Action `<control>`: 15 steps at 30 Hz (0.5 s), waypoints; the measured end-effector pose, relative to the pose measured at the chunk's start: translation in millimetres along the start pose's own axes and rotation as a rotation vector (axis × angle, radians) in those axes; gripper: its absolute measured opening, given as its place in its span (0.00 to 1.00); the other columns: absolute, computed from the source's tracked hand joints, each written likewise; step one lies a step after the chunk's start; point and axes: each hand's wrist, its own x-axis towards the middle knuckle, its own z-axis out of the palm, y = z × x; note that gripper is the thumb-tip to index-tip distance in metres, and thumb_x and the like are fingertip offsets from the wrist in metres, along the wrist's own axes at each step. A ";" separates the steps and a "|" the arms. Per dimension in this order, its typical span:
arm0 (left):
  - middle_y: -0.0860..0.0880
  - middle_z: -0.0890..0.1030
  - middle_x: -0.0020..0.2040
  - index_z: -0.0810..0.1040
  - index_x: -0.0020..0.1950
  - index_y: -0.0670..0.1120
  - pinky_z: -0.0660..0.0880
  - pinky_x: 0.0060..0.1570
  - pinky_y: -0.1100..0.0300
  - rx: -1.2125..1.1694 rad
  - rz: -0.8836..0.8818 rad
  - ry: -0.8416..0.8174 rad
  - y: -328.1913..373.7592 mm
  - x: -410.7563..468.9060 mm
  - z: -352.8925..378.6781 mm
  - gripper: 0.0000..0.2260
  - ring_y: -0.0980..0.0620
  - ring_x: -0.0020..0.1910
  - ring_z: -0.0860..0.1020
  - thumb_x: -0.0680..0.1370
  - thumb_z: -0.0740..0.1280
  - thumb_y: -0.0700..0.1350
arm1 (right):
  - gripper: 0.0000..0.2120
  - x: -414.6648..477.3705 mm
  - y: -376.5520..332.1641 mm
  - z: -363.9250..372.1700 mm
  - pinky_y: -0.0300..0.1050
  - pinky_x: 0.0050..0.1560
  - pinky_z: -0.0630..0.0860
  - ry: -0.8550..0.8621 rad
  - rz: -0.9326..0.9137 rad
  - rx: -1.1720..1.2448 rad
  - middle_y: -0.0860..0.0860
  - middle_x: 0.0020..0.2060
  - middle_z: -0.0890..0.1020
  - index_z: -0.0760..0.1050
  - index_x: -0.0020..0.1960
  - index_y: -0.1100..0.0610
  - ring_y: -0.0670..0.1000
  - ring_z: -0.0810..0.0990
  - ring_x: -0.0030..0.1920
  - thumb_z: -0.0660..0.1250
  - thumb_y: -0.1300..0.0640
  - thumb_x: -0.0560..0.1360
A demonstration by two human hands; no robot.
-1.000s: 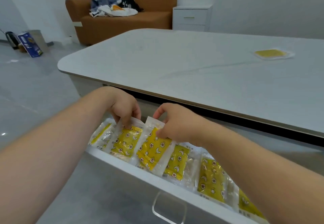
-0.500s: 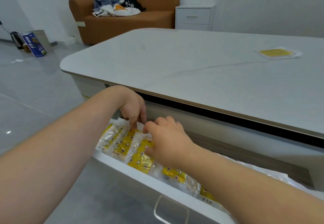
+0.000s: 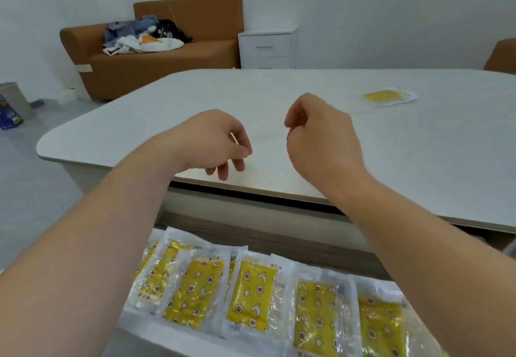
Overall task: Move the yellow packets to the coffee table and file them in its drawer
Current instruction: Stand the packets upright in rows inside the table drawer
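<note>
Yellow packets point(image 3: 252, 292): glossy clear-edged plastic rectangles, overlapping in drawer point(image 3: 178, 341).

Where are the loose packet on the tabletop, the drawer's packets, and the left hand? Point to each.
loose packet point(image 3: 384, 96), head view, on its yellow middle.
drawer packets point(image 3: 252, 295), head view, on a middle packet's yellow face.
left hand point(image 3: 212, 141), head view, on its back.

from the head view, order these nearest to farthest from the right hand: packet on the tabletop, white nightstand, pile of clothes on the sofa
Measured from the right hand:
1. Packet on the tabletop, to its right on the far side of the coffee table.
2. White nightstand, beyond the table against the back wall.
3. Pile of clothes, far left on the sofa.
</note>
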 end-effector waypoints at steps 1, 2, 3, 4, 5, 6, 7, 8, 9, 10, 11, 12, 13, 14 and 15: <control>0.53 0.86 0.39 0.81 0.49 0.49 0.74 0.33 0.60 -0.057 0.044 0.129 4.6 9.4 9.7 0.03 0.55 0.30 0.81 0.81 0.68 0.45 | 0.15 14.5 11.6 -4.3 0.51 0.47 0.78 0.045 0.041 -0.015 0.47 0.48 0.80 0.75 0.52 0.50 0.54 0.78 0.49 0.57 0.65 0.72; 0.54 0.86 0.39 0.81 0.48 0.50 0.73 0.34 0.61 -0.121 0.080 0.232 11.1 21.5 21.1 0.03 0.57 0.30 0.79 0.81 0.68 0.46 | 0.16 29.4 26.6 -7.9 0.52 0.50 0.77 0.053 0.085 -0.078 0.49 0.53 0.79 0.75 0.55 0.50 0.55 0.77 0.53 0.58 0.65 0.73; 0.54 0.86 0.40 0.80 0.48 0.50 0.72 0.35 0.62 -0.168 0.107 0.304 19.0 37.1 33.5 0.03 0.58 0.33 0.79 0.81 0.68 0.46 | 0.17 44.6 44.9 -10.9 0.52 0.53 0.75 0.040 0.139 -0.183 0.51 0.58 0.77 0.73 0.60 0.52 0.57 0.75 0.58 0.58 0.64 0.74; 0.54 0.85 0.41 0.80 0.48 0.50 0.71 0.36 0.62 -0.195 0.127 0.338 27.3 51.8 45.5 0.03 0.58 0.37 0.79 0.80 0.67 0.47 | 0.18 59.6 64.9 -12.5 0.54 0.57 0.73 0.020 0.197 -0.305 0.54 0.63 0.74 0.72 0.64 0.53 0.59 0.73 0.62 0.58 0.63 0.75; 0.54 0.84 0.42 0.80 0.48 0.50 0.70 0.36 0.63 -0.218 0.143 0.340 35.7 66.5 57.4 0.03 0.57 0.41 0.80 0.80 0.67 0.48 | 0.19 73.6 84.8 -13.4 0.55 0.61 0.70 0.002 0.248 -0.416 0.56 0.66 0.71 0.69 0.68 0.55 0.60 0.70 0.66 0.58 0.62 0.77; 0.54 0.84 0.43 0.80 0.49 0.50 0.70 0.36 0.63 -0.237 0.156 0.325 43.5 80.3 68.3 0.04 0.56 0.44 0.80 0.80 0.67 0.49 | 0.20 86.2 103.3 -13.9 0.57 0.64 0.67 -0.013 0.282 -0.503 0.57 0.69 0.68 0.67 0.70 0.57 0.61 0.67 0.68 0.58 0.60 0.78; 0.53 0.84 0.43 0.79 0.49 0.49 0.69 0.36 0.64 -0.252 0.161 0.314 50.4 91.8 77.4 0.05 0.55 0.45 0.80 0.80 0.67 0.50 | 0.21 98.6 120.7 -14.0 0.58 0.66 0.66 -0.029 0.306 -0.565 0.58 0.71 0.67 0.65 0.72 0.58 0.62 0.65 0.71 0.57 0.57 0.80; 0.53 0.84 0.44 0.79 0.50 0.50 0.69 0.36 0.64 -0.255 0.160 0.315 55.3 100.8 84.8 0.06 0.55 0.46 0.80 0.80 0.67 0.51 | 0.23 111.2 136.8 -14.9 0.59 0.68 0.64 -0.051 0.329 -0.604 0.57 0.73 0.65 0.63 0.74 0.59 0.62 0.63 0.73 0.56 0.52 0.82; 0.53 0.84 0.44 0.78 0.50 0.50 0.69 0.36 0.64 -0.250 0.155 0.332 57.9 107.4 90.4 0.06 0.55 0.45 0.80 0.80 0.67 0.52 | 0.26 123.6 150.4 -17.1 0.60 0.70 0.62 -0.079 0.353 -0.620 0.57 0.76 0.63 0.61 0.76 0.60 0.62 0.60 0.76 0.55 0.47 0.83; 0.53 0.83 0.44 0.78 0.49 0.51 0.69 0.35 0.63 -0.246 0.144 0.358 58.6 111.4 94.0 0.06 0.54 0.43 0.81 0.80 0.67 0.53 | 0.30 135.1 160.6 -20.3 0.62 0.72 0.60 -0.109 0.371 -0.624 0.56 0.79 0.59 0.59 0.78 0.60 0.61 0.57 0.78 0.53 0.43 0.83; 0.52 0.83 0.44 0.78 0.49 0.51 0.70 0.34 0.61 -0.246 0.130 0.380 58.0 114.7 96.4 0.07 0.54 0.40 0.81 0.80 0.67 0.53 | 0.33 146.3 170.3 -22.9 0.64 0.74 0.57 -0.133 0.385 -0.625 0.55 0.81 0.55 0.56 0.80 0.59 0.61 0.53 0.80 0.51 0.40 0.82; 0.52 0.83 0.44 0.77 0.48 0.51 0.71 0.34 0.60 -0.244 0.122 0.393 57.2 117.6 97.6 0.06 0.53 0.38 0.81 0.79 0.67 0.53 | 0.36 156.4 179.1 -25.9 0.65 0.76 0.53 -0.149 0.384 -0.631 0.53 0.83 0.51 0.53 0.82 0.58 0.60 0.48 0.82 0.49 0.37 0.82; 0.52 0.83 0.44 0.77 0.48 0.51 0.73 0.34 0.59 -0.242 0.115 0.398 56.0 120.0 98.2 0.06 0.52 0.37 0.81 0.79 0.67 0.52 | 0.36 164.7 185.7 -28.4 0.67 0.77 0.51 -0.167 0.372 -0.637 0.51 0.83 0.50 0.51 0.83 0.56 0.59 0.46 0.82 0.47 0.36 0.82; 0.52 0.84 0.43 0.78 0.48 0.51 0.75 0.35 0.58 -0.246 0.110 0.399 54.9 121.2 98.7 0.05 0.52 0.37 0.81 0.78 0.68 0.52 | 0.37 172.5 192.1 -29.6 0.67 0.77 0.50 -0.191 0.364 -0.638 0.51 0.83 0.50 0.52 0.83 0.54 0.59 0.46 0.82 0.46 0.34 0.81; 0.52 0.84 0.43 0.78 0.48 0.51 0.76 0.36 0.58 -0.253 0.109 0.399 54.4 122.3 98.9 0.05 0.51 0.37 0.82 0.78 0.68 0.51 | 0.37 178.3 196.1 -30.8 0.67 0.76 0.51 -0.214 0.367 -0.634 0.52 0.82 0.54 0.55 0.82 0.53 0.59 0.49 0.82 0.45 0.33 0.81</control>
